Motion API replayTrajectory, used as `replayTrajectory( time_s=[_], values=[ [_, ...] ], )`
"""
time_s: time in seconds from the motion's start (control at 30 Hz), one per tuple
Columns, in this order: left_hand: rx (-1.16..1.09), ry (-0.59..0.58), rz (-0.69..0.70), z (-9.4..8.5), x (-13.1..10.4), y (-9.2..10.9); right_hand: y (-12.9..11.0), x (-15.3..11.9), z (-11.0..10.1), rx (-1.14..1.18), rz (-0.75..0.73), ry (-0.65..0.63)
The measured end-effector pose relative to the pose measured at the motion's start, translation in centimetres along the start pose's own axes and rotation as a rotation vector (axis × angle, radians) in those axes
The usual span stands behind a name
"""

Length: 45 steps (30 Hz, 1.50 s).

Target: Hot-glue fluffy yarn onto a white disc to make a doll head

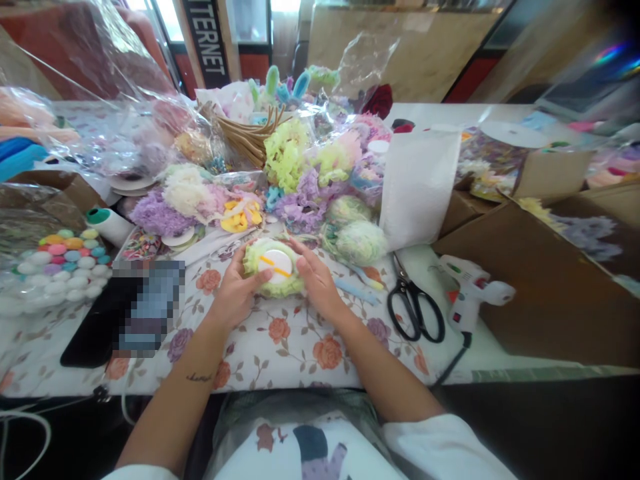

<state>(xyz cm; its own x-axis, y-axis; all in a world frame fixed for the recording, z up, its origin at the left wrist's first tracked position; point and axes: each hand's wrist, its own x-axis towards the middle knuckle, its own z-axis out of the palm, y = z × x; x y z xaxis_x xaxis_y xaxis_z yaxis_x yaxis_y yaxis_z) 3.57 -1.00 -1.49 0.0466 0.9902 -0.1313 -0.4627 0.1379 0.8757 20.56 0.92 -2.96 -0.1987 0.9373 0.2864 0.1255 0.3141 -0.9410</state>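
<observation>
A pale green fluffy round piece (pixel 275 291) with a white disc (pixel 275 265) at its centre is held between both hands above the flowered cloth. Two short yellow-orange strips lie across the disc. My left hand (pixel 239 290) grips the left edge, its thumb reaching onto the disc. On the right edge, my right hand (pixel 317 283) holds the piece with its fingers behind and its thumb near the disc. Just behind and to the right sits a ball of pale green yarn (pixel 361 241).
Black scissors (pixel 415 310) and a white glue gun (pixel 465 300) lie to the right, beside a cardboard box (pixel 540 287). Phones (pixel 93 327) and a bag of pompoms (pixel 63 267) are at left. Colourful yarn pieces (pixel 303 207) are heaped behind.
</observation>
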Motion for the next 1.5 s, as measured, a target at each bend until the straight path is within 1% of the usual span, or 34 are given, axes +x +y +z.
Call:
replayTrajectory(
  time_s=[0.1,0.2,0.27,0.4,0.5,0.6,0.7,0.77,0.83,0.9,0.93,0.97,1.0,1.03,1.1,1.13,1.2,1.3,1.4,1.5],
  values=[
    [-0.008,0.042,0.017,0.1,-0.1,0.3,0.0,0.0,0.1,0.119,0.085,0.063],
    [0.006,0.073,0.022,0.2,-0.1,0.4,-0.1,-0.1,0.5,0.152,0.107,0.027],
    [0.013,0.075,0.018,0.2,-0.1,0.3,-0.1,-0.1,0.7,0.149,0.093,0.020],
    [0.045,0.065,0.055,-0.2,0.0,0.0,0.0,-0.3,0.7,0.104,0.071,0.071],
    [0.086,0.047,0.035,-0.5,0.2,-0.2,0.0,-0.3,0.4,0.071,0.049,0.075],
    [0.122,0.041,0.026,-0.8,0.3,-0.2,-0.2,-0.1,0.2,-0.002,-0.006,0.044],
    [0.134,0.063,0.049,-0.8,0.3,-0.2,-0.4,0.0,0.0,-0.128,-0.097,0.024],
    [0.110,0.086,0.056,-0.7,0.4,0.0,-0.5,-0.6,-0.6,-0.237,-0.164,0.093],
    [0.059,0.127,0.067,-0.6,0.5,0.2,-0.5,-2.1,-2.1,-0.342,-0.203,0.244],
    [-0.010,0.182,0.078,-0.5,0.5,0.5,-0.1,-4.3,-4.5,-0.470,-0.207,0.450],
    [-0.047,0.206,0.081,-0.6,0.5,0.6,0.2,-5.4,-5.9,-0.582,-0.201,0.550],
    [-0.083,0.223,0.075,-0.6,0.6,0.8,0.5,-6.5,-7.4,-0.706,-0.195,0.632],
    [-0.118,0.232,0.062,-0.7,0.6,0.9,0.9,-7.4,-8.8,-0.823,-0.172,0.664],
    [-0.154,0.240,0.044,-0.8,0.6,1.1,1.3,-8.1,-10.0,-0.920,-0.132,0.657],
    [-0.237,0.273,0.017,-1.0,0.7,1.4,1.9,-8.6,-11.7,-1.049,-0.032,0.542],
    [-0.282,0.288,0.015,-1.1,0.8,1.6,2.1,-8.4,-12.1,-1.085,0.019,0.476],
    [-0.362,0.300,0.045,-1.3,0.9,1.9,2.4,-7.6,-12.2,-1.123,0.096,0.366],
    [-0.420,0.284,0.108,-1.6,1.1,2.2,2.0,-6.2,-11.4,-1.159,0.145,0.294],
    [-0.441,0.300,0.103,-1.9,1.3,2.3,0.6,-6.1,-11.2,-1.157,0.161,0.248],
    [-0.445,0.287,0.071,-2.1,1.4,2.1,-1.7,-7.0,-11.7,-1.001,0.194,0.207]
  ],
)
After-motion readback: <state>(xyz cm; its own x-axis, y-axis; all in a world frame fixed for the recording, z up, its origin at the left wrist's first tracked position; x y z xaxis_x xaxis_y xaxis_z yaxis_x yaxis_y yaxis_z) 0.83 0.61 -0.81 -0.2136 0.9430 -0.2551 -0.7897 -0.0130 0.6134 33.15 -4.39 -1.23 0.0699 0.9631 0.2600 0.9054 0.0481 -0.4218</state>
